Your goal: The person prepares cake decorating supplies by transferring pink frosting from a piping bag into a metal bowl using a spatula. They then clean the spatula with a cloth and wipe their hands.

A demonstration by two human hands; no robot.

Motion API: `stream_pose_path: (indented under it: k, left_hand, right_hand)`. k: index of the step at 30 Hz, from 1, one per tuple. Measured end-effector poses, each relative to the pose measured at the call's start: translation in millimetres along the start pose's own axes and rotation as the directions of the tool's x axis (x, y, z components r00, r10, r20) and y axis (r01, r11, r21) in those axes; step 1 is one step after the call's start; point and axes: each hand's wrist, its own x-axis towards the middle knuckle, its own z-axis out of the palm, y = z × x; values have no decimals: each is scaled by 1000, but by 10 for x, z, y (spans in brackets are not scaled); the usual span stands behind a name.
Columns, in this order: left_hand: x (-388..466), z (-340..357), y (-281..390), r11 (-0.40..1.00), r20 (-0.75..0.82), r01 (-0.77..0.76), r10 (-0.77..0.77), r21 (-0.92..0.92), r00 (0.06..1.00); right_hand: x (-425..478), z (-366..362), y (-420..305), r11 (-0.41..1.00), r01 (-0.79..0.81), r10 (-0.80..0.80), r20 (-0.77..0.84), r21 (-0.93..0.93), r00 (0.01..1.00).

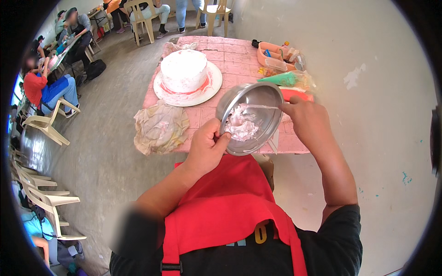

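My left hand (208, 145) grips the rim of a stainless steel mixing bowl (269, 120), which is tilted toward me. Pale pink frosting (240, 124) lies inside it. With my right hand (305, 117) I hold a utensil (260, 106) coated in frosting, its far end in the bowl; its kind cannot be told. Behind and to the left of the bowl, a round white-frosted cake (183, 70) stands on a white round board (215, 81), with red smears around its base. A stained, crumpled cloth (160, 129) lies at the table's front left corner.
The table has a pink brick-patterned cover (234, 58). At its right are an orange divided tray (264, 55), a clear plastic container (275, 65) and a piping bag with green contents (281, 79). A wall (373, 103) rises on the right. Chairs (51, 120) and several people are farther off.
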Motion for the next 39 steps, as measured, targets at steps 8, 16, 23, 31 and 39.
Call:
stream_pose_path:
  k: [8, 16, 23, 31, 39]
  left_hand:
    - [17, -56, 3, 993, 91, -53, 44, 101, 995]
    - [-6, -43, -16, 996, 36, 21, -18, -92, 999]
    - [-18, -46, -7, 994, 13, 23, -22, -106, 1000]
    - [-30, -19, -24, 990, 9, 43, -43, -134, 999]
    - [-40, -13, -40, 983, -10, 66, -69, -174, 998]
  right_hand:
    - [213, 31, -226, 975, 219, -217, -56, 38, 975]
    - [-114, -208, -210, 950, 307, -308, -14, -64, 951]
    - [-521, -259, 10, 993, -27, 20, 60, 117, 998]
    - [-652, 246, -229, 967, -5, 0, 17, 253, 1000]
    - [-524, 229, -49, 964, -57, 68, -31, 261, 997]
